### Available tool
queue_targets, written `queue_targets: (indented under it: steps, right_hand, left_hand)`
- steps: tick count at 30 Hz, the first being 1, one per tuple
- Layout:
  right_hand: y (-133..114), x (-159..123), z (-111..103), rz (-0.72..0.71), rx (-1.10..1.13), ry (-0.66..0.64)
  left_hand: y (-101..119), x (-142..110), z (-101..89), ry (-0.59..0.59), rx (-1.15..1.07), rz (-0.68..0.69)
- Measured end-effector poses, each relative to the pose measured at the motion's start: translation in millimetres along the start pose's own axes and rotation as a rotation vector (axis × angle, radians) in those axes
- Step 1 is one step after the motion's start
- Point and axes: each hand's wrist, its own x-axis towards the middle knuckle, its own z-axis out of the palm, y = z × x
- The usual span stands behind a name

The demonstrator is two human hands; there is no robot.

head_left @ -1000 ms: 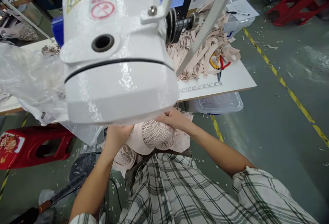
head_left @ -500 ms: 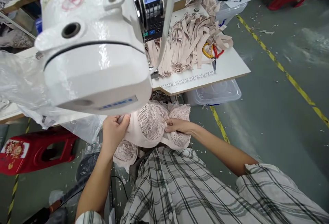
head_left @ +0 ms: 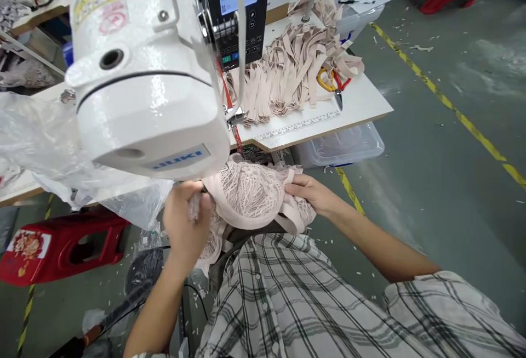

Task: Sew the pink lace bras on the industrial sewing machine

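A pale pink lace bra (head_left: pixel 250 196) lies across my lap below the sewing machine head (head_left: pixel 152 122), one cup facing up. My right hand (head_left: pixel 314 193) pinches the bra's edge between thumb and fingers at the right of that cup. At the bra's left side my left hand (head_left: pixel 187 223) is curled and slightly blurred, with a small pale bit showing between thumb and fingers; what it is I cannot make out. More lace hangs behind and below the left hand. The machine head hides the needle area.
Pale fabric straps (head_left: pixel 283 73) are heaped on the white table (head_left: pixel 365 100), near scissors (head_left: pixel 335 86) with yellow and red handles. A control panel (head_left: pixel 236 12) stands behind. Clear plastic sheeting (head_left: pixel 49 138) covers the left side. A red stool (head_left: pixel 66 243) stands at the left.
My right hand has drawn back from under the machine head and moved right along the bra's edge. My left hand has left the bra's left band and curled. The bra cup now faces up.
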Motion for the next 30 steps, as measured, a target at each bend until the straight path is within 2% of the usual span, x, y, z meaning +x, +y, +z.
queue_targets:
  steps: [1, 3, 5, 6, 7, 8, 9, 10, 13, 16, 20, 22, 27, 30]
  right_hand:
    - [-11.6, -4.6, 5.1, -0.061, -0.099, -0.091]
    - [-35.5, -14.8, 19.8, -0.166, -0.320, -0.384]
    - [-56.4, -24.9, 37.0, -0.241, -0.538, -0.694]
    - [-64.5, -28.9, 44.7, -0.271, -0.643, -0.781]
    - [-70.8, -31.4, 50.9, -0.295, -0.743, -0.808]
    - [-75.2, -32.1, 55.4, -0.313, -0.833, -0.786]
    - [-77.9, -30.6, 58.1, -0.319, -0.908, -0.726]
    - [-79.2, -26.7, 59.2, -0.317, -0.961, -0.636]
    - [-77.0, -3.7, 58.1, -0.346, -0.996, -0.403]
    - [-72.6, 25.8, 58.9, -0.409, -1.005, -0.304]
    - [-74.1, 54.1, 65.7, -0.313, -0.950, -0.258]
    - [-77.6, 61.7, 68.2, -0.286, -0.908, -0.252]
    - [-82.7, 73.0, 66.4, -0.348, -0.882, -0.203]
    - [-81.8, 80.0, 62.1, -0.377, -0.881, -0.206]
  left_hand:
    - [13.3, -2.2, 0.1, -0.010, -0.067, 0.138]
    - [39.8, -3.4, 1.4, -0.120, -0.206, 0.402]
    - [56.6, -0.7, 2.6, -0.369, -0.280, 0.515]
    - [59.2, 1.1, 2.8, -0.527, -0.294, 0.494]
    - [57.6, 2.8, 2.6, -0.682, -0.298, 0.429]
    - [52.4, 4.1, 2.0, -0.805, -0.302, 0.343]
    - [44.5, 5.0, 0.9, -0.879, -0.313, 0.250]
    - [35.2, 5.6, -0.5, -0.901, -0.326, 0.156]
    - [8.5, 9.3, -6.0, -0.745, -0.346, -0.109]
    - [-7.4, 20.2, -10.3, -0.583, -0.295, -0.346]
    - [-22.0, 37.6, -8.6, -0.573, -0.235, -0.578]
    - [-30.1, 43.4, -4.7, -0.542, -0.191, -0.621]
    - [-43.7, 51.2, 4.6, -0.398, -0.148, -0.519]
    - [-45.4, 53.7, 6.0, -0.328, -0.155, -0.507]
